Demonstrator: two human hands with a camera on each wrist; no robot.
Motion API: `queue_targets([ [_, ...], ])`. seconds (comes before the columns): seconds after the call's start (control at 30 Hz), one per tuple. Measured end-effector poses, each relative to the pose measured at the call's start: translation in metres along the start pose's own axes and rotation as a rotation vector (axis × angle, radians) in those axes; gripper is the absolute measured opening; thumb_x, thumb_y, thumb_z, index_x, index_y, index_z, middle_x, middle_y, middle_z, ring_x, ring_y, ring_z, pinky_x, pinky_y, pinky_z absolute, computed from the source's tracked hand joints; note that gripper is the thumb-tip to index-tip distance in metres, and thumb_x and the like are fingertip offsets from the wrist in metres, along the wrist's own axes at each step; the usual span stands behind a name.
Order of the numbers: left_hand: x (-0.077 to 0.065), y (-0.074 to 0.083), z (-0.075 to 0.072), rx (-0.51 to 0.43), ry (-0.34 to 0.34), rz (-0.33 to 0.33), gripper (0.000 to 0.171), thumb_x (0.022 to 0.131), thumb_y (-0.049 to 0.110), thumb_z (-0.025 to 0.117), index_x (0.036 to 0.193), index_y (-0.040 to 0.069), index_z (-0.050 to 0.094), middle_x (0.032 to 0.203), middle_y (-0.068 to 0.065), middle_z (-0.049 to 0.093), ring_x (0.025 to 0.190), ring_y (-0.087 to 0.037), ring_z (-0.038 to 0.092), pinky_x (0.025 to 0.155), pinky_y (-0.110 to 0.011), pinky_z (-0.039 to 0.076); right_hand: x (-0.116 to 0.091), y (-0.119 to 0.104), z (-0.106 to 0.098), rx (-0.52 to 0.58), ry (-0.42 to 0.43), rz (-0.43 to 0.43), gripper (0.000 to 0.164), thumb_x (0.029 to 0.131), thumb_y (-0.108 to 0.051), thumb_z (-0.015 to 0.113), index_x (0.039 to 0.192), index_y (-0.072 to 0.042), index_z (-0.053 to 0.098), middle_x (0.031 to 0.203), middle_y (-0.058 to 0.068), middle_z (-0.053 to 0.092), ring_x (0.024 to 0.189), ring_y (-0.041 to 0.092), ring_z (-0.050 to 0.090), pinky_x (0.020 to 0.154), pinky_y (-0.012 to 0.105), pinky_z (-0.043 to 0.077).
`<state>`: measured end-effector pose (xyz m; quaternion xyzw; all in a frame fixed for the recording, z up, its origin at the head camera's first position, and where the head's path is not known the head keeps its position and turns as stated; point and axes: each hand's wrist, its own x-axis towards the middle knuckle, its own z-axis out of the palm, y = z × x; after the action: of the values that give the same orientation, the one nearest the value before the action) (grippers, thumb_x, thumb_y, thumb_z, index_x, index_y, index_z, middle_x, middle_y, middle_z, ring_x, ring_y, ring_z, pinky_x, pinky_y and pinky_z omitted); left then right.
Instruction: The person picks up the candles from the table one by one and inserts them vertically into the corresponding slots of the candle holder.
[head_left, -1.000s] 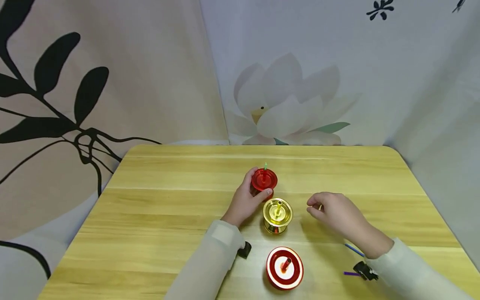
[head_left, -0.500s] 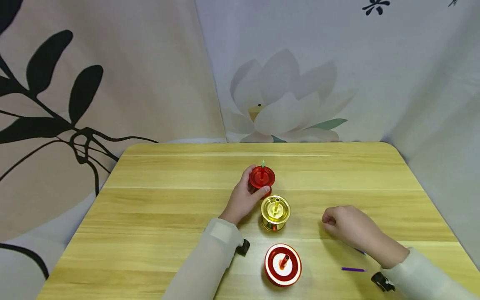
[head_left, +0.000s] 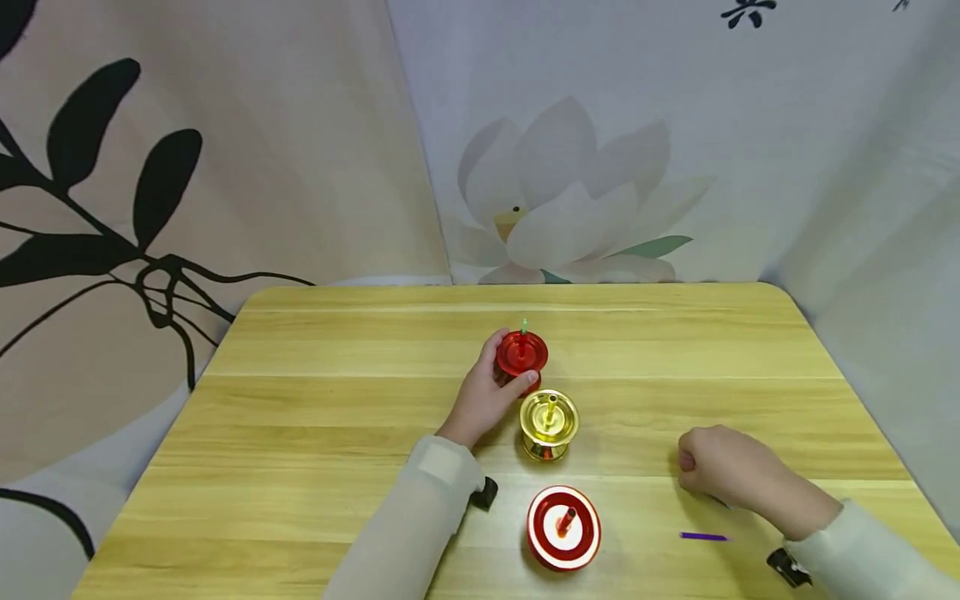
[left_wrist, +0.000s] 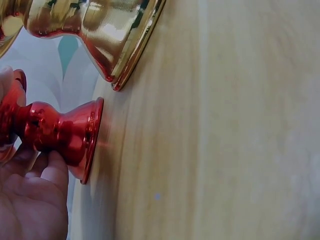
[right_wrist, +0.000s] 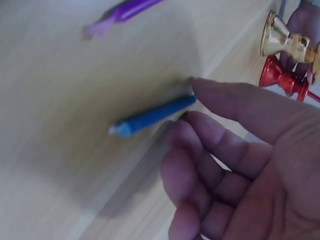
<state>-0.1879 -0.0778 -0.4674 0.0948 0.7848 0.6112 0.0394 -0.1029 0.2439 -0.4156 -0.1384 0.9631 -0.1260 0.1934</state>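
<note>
My left hand [head_left: 480, 402] grips a shiny red candle holder [head_left: 522, 353] by its side; a thin candle with a green tip [head_left: 525, 326] stands up from its middle. The left wrist view shows the fingers around the red stem and its flared base [left_wrist: 82, 135] at the tabletop. My right hand [head_left: 729, 468] is low over the table on the right. In the right wrist view its thumb and forefinger are parted on either side of the end of a blue candle [right_wrist: 157, 116] lying on the wood, the other fingers loosely curled.
A gold candle holder [head_left: 550, 421] stands just in front of the red one, and a red-and-white holder [head_left: 564, 533] nearer the front. Neither bears a candle. A purple candle [head_left: 703, 537] lies in front of my right hand. Patterned cloth [head_left: 570, 183] hangs behind the wooden table [head_left: 337, 400].
My right hand has moved right and toward the front, down to the blue candle. The left hand keeps its grip on the red candle holder; the head view has shifted slightly.
</note>
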Motion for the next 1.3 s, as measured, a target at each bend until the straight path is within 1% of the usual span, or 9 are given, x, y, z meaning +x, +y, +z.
queue_targets([
  [0.17, 0.001, -0.001, 0.001, -0.008, 0.024, 0.002, 0.079, 0.092, 0.023, 0.076, 0.156, 0.018, 0.031, 0.148, -0.008, 0.05, 0.133, -0.021, 0.052, 0.109, -0.034, 0.043, -0.003, 0.008, -0.001, 0.012, -0.009, 0.01, 0.032, 0.079, -0.01, 0.076, 0.062, -0.016, 0.049, 0.058, -0.006, 0.042, 0.052, 0.01, 0.036, 0.05, 0.025, 0.029],
  [0.27, 0.001, 0.0, 0.004, -0.032, 0.012, -0.001, 0.079, 0.092, 0.021, 0.076, 0.156, 0.017, 0.03, 0.148, -0.009, 0.05, 0.134, -0.022, 0.051, 0.11, -0.034, 0.042, -0.006, 0.012, -0.002, 0.02, -0.012, 0.014, 0.034, 0.078, -0.007, 0.074, 0.06, -0.017, 0.046, 0.055, -0.007, 0.039, 0.05, 0.008, 0.032, 0.049, 0.022, 0.026],
  [0.47, 0.0, 0.005, 0.001, -0.052, 0.005, -0.003, 0.08, 0.092, 0.023, 0.076, 0.157, 0.017, 0.029, 0.148, -0.009, 0.05, 0.135, -0.022, 0.051, 0.11, -0.034, 0.042, -0.007, 0.013, -0.004, -0.004, -0.013, -0.015, 0.031, 0.077, -0.003, 0.072, 0.061, -0.017, 0.048, 0.056, -0.007, 0.043, 0.05, 0.008, 0.035, 0.048, 0.022, 0.027],
  [0.57, -0.001, 0.006, 0.0, -0.051, 0.006, 0.007, 0.081, 0.092, 0.023, 0.075, 0.157, 0.014, 0.028, 0.149, -0.011, 0.049, 0.135, -0.024, 0.05, 0.11, -0.036, 0.042, -0.007, 0.013, -0.004, -0.011, -0.019, -0.015, 0.031, 0.077, -0.003, 0.072, 0.061, -0.017, 0.049, 0.057, -0.006, 0.044, 0.051, 0.009, 0.036, 0.049, 0.022, 0.028],
  [0.67, -0.001, 0.005, 0.0, -0.028, -0.004, 0.002, 0.084, 0.092, 0.025, 0.076, 0.158, 0.012, 0.026, 0.151, -0.01, 0.047, 0.135, -0.024, 0.05, 0.11, -0.036, 0.042, -0.007, 0.012, -0.004, -0.004, -0.026, -0.012, 0.03, 0.077, -0.002, 0.07, 0.061, -0.017, 0.049, 0.057, -0.006, 0.043, 0.052, 0.009, 0.036, 0.049, 0.023, 0.028],
  [0.9, -0.003, 0.004, -0.002, 0.093, -0.009, -0.015, 0.094, 0.089, 0.035, 0.078, 0.161, 0.011, 0.021, 0.154, -0.01, 0.044, 0.139, -0.024, 0.046, 0.112, -0.037, 0.04, -0.01, 0.011, -0.002, 0.007, -0.031, 0.005, 0.03, 0.076, -0.002, 0.069, 0.061, -0.016, 0.048, 0.057, -0.006, 0.041, 0.052, 0.009, 0.034, 0.049, 0.023, 0.026],
  [1.1, -0.014, -0.001, -0.007, 0.109, -0.005, -0.055, 0.078, 0.089, 0.03, 0.079, 0.154, 0.014, 0.039, 0.152, -0.007, 0.047, 0.141, -0.021, 0.043, 0.114, -0.039, 0.038, -0.011, 0.013, -0.001, 0.002, -0.018, -0.009, 0.03, 0.074, -0.001, 0.07, 0.061, -0.017, 0.048, 0.057, -0.006, 0.041, 0.052, 0.009, 0.035, 0.049, 0.023, 0.026],
  [1.17, -0.02, -0.001, -0.011, 0.123, -0.014, -0.07, 0.072, 0.09, 0.03, 0.077, 0.151, 0.012, 0.044, 0.153, -0.008, 0.047, 0.141, -0.023, 0.042, 0.114, -0.039, 0.037, -0.011, 0.013, -0.001, -0.003, -0.012, -0.017, 0.03, 0.073, -0.001, 0.07, 0.061, -0.017, 0.047, 0.057, -0.007, 0.041, 0.052, 0.009, 0.035, 0.049, 0.023, 0.026],
  [1.3, -0.034, 0.003, -0.019, 0.137, -0.083, -0.079, 0.059, 0.094, 0.021, 0.073, 0.146, 0.006, 0.049, 0.151, -0.01, 0.048, 0.141, -0.026, 0.043, 0.112, -0.038, 0.039, -0.011, 0.014, -0.001, 0.004, -0.009, -0.025, 0.032, 0.073, -0.001, 0.07, 0.06, -0.017, 0.045, 0.056, -0.008, 0.038, 0.052, 0.008, 0.032, 0.049, 0.023, 0.024],
])
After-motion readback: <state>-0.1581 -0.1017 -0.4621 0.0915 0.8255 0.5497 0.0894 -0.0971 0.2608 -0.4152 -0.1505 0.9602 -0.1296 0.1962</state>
